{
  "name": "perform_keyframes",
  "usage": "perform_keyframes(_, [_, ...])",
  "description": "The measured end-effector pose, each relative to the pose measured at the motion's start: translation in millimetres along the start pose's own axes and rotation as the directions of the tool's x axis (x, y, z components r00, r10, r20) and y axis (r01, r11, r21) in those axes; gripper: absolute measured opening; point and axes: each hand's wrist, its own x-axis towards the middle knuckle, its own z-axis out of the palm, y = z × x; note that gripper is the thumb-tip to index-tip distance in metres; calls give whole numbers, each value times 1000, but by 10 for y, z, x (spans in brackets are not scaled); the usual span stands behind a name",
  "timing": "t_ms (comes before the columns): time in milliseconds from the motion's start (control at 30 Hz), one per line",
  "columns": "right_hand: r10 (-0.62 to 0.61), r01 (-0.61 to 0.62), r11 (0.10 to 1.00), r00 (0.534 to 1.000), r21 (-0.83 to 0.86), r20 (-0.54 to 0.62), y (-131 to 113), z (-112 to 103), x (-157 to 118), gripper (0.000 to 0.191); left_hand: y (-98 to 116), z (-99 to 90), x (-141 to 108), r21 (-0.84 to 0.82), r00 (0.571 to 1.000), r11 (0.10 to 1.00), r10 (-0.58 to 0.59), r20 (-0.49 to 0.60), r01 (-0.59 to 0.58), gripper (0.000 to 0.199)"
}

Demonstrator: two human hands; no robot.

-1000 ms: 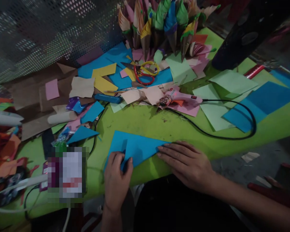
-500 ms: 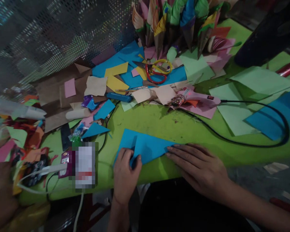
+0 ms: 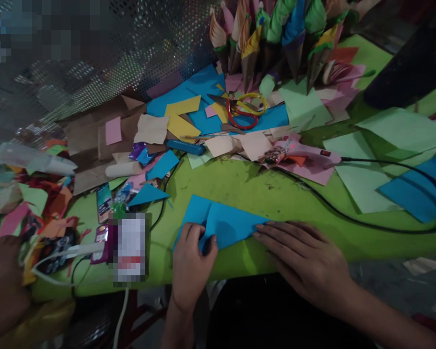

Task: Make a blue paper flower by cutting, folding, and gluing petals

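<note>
A folded blue paper (image 3: 228, 224) lies on the green table (image 3: 236, 182) near its front edge. At the paper's left part, my left hand (image 3: 194, 259) has its fingers curled, with the thumb and fingers closed on a raised fold. My right hand (image 3: 301, 254) lies flat with fingers stretched out, its fingertips resting on the paper's narrow right tip. Beyond the paper sits a pink glue gun (image 3: 308, 150) on pink paper, its black cord running to the right.
Red and yellow-handled scissors (image 3: 245, 111), a blue cutter (image 3: 185, 147) and paper scraps lie behind. Several paper cones (image 3: 252, 48) stand at the back. A phone-like white object (image 3: 131, 247) with a cable is at left, near another person's hand (image 3: 3, 261).
The view has shifted slightly, so most things appear a little further right. Both hands keep nearly the same place on the blue paper.
</note>
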Motion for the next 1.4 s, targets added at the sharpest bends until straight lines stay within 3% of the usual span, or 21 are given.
perform_keyframes(67, [17, -17, 1000, 1000, -10, -1, -5, 5, 0, 43, -1, 14, -10, -29, 1000, 999, -28, -2, 27, 6])
perform_keyframes(233, [37, -36, 997, 999, -66, 14, -14, 38, 2, 41, 11, 34, -35, -65, 998, 997, -32, -45, 29, 33])
perform_keyframes(433, [27, -26, 993, 1000, -112, 12, -17, 60, 6, 35, 34, 74, -70, 96, 975, 981, 182, -130, -170, 26])
perform_keyframes(600, [30, -29, 992, 1000, -127, 4, -35, 45, 27, 35, 33, 141, -147, 163, 927, 920, 370, -54, -358, 37])
perform_keyframes(800, [46, -43, 989, 999, -138, 22, -13, 59, 26, 32, 99, 168, -335, 254, 930, 895, 359, 80, -367, 54])
perform_keyframes(1000, [22, -22, 997, 1000, -76, -7, -113, -3, 31, 41, 76, 281, -396, 220, 928, 904, 373, 17, -367, 61])
perform_keyframes(1200, [-44, 51, 998, 990, -44, 136, -469, 141, 66, 45, 36, 319, -392, 260, 910, 879, 415, -3, -400, 31])
perform_keyframes(1400, [93, -70, 979, 989, -192, 111, -319, 152, -27, 46, 45, 316, -399, 256, 915, 886, 404, -14, -387, 58])
